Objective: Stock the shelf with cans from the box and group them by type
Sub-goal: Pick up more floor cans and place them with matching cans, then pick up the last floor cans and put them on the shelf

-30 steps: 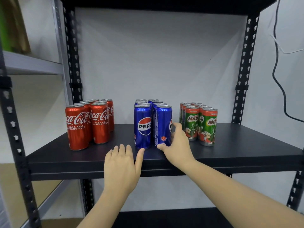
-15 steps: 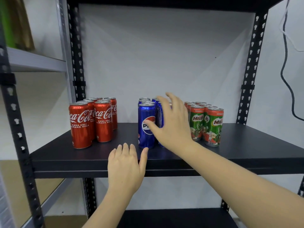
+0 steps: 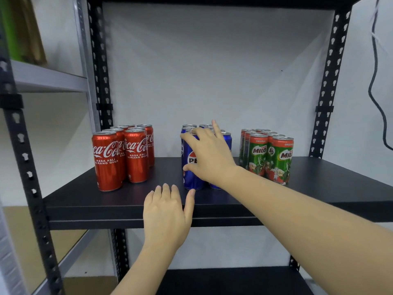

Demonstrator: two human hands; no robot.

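Three groups of cans stand on the black shelf board (image 3: 319, 179): red Coca-Cola cans (image 3: 119, 154) on the left, blue Pepsi cans (image 3: 191, 175) in the middle, green Milo cans (image 3: 268, 156) on the right. My right hand (image 3: 209, 155) lies spread over the front Pepsi cans, fingers across their tops and thumb on the front of the left one, covering most of the logo. It does not lift any can. My left hand (image 3: 167, 213) rests flat on the shelf's front edge, just below the Pepsi group, holding nothing. No box is in view.
Black perforated uprights (image 3: 101, 67) frame the shelf, with a lower black board (image 3: 234, 279) beneath. A grey shelving unit (image 3: 49, 79) stands to the left. A black cable (image 3: 376, 81) hangs on the wall at right. Bare shelf surface lies right of the Milo cans.
My right hand rose from the base of the right front Pepsi can and moved left, now spread over the tops and front of the front cans. The left hand stayed on the shelf edge.
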